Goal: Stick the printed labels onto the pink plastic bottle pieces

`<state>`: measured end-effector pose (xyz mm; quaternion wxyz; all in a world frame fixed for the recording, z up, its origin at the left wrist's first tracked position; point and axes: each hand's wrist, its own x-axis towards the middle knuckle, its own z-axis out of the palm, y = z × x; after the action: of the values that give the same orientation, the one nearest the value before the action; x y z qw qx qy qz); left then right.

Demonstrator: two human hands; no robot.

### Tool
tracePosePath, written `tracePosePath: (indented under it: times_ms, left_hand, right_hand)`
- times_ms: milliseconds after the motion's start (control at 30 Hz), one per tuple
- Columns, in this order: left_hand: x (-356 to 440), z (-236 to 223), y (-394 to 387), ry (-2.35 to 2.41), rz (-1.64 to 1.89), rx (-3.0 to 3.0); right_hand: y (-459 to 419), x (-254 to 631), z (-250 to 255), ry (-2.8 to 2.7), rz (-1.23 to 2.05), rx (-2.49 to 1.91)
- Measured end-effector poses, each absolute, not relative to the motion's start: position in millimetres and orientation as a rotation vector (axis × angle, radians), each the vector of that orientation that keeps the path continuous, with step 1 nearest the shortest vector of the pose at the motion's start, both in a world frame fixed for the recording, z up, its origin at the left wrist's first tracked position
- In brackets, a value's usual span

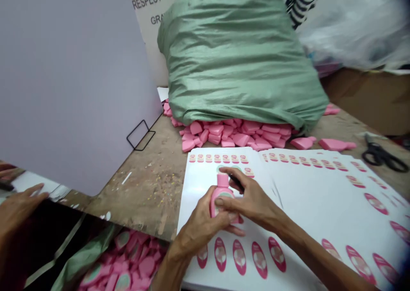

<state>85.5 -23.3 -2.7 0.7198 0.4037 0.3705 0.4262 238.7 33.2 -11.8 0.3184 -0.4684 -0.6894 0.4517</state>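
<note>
A small pink plastic bottle (222,180) stands nearly upright between my hands, over a white sticker sheet (195,188). My left hand (200,220) is wrapped round its lower body. The thumb of my right hand (253,201) presses on the pale green label (226,194) on the bottle's front. A slim black tool (236,181) sits under the fingers of that same hand; its exact kind is hidden. Rows of pink stickers (239,257) run along the sheet's lower part, with smaller ones along its top edge.
Behind the sheets lies a pile of pink bottles (240,139) under a large green sack (243,60). Black-handled scissors (384,156) rest at right beside more sticker sheets (307,197). Below left, an open sack holds labelled bottles (137,261). Another person's hand (22,203) shows past a grey partition (70,77).
</note>
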Motion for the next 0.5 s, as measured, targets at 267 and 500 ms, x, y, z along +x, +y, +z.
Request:
tracePosePath:
  times_ms: [267,500]
  left_hand:
    - [37.6,-17.1,-23.1,1.267,1.039,0.918]
    - [-27.2,-47.2,20.7,1.961,1.05,1.389]
  right_hand:
    - [144.4,287.5,-38.7,-1.659,0.579,-1.681]
    - [222.7,298.0,-45.7,-1.509,0.509,-1.891]
